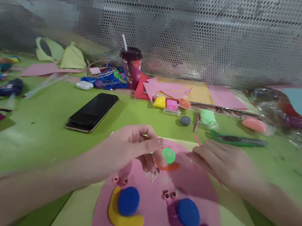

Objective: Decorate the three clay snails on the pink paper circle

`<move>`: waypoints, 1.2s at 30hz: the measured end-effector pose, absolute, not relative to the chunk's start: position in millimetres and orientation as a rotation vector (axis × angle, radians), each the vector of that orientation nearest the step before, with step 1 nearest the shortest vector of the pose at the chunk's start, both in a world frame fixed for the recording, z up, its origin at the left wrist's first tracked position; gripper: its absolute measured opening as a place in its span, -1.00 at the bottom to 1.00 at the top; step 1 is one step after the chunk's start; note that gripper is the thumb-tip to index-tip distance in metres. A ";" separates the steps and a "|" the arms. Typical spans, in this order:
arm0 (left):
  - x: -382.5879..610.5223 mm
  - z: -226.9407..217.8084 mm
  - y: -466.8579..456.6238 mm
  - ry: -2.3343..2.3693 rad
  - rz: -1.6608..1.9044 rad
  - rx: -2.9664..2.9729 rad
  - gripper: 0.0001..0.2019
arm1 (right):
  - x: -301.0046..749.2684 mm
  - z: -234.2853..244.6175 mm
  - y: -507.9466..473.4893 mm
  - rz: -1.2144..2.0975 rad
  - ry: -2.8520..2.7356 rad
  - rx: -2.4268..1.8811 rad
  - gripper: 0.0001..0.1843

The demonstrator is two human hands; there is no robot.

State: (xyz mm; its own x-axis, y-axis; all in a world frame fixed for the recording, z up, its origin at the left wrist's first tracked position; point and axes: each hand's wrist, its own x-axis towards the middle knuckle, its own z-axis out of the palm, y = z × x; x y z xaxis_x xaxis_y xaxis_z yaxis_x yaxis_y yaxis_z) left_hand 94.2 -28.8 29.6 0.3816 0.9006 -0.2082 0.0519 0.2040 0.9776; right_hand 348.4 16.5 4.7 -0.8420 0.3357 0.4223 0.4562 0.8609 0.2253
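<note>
A pink paper circle lies on a pale sheet in front of me. On it sit a yellow clay snail and a purple clay snail, both with blue shells. Farther up the circle lie a green clay disc and an orange clay strip. My left hand is pinched, its fingertips touching the green disc and the orange strip. My right hand rests on the circle's right edge, blurred, with a thin pink stick at its fingers.
A black phone lies to the left on the green table. Behind it stand a dark cup with a straw, clay lumps in yellow, pink, orange and green, a grey lump, a green utility knife, coloured paper and plastic bags.
</note>
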 end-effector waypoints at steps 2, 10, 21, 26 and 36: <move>93.9 32.0 -28.5 1.129 0.723 1.411 -0.81 | 352.2 3.1 26.5 -0.566 -2.669 -0.762 -0.63; 84.4 26.3 -17.5 1.517 0.468 2.147 -0.73 | 352.5 -2.4 28.9 -0.485 -2.742 -0.942 -0.60; 78.5 19.1 -4.7 1.682 0.289 2.159 -0.60 | 353.8 11.7 22.6 -0.190 -2.763 -1.135 -0.70; 79.9 20.2 -4.7 1.691 0.178 2.196 -0.59 | 362.3 4.1 26.5 -0.177 -2.760 -1.092 -0.68; 79.5 14.9 -5.9 1.699 0.193 2.250 -0.60 | 363.3 -9.2 19.4 -0.520 -2.803 -0.974 -0.63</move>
State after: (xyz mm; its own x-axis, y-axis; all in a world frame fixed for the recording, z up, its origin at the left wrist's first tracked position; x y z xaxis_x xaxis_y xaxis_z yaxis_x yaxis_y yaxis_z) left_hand 79.5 -5.9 14.9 0.2862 0.9548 -0.0806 0.9124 -0.2459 0.3272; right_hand 363.3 19.4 -9.2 -0.7835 0.5769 0.2310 0.6214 0.7325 0.2780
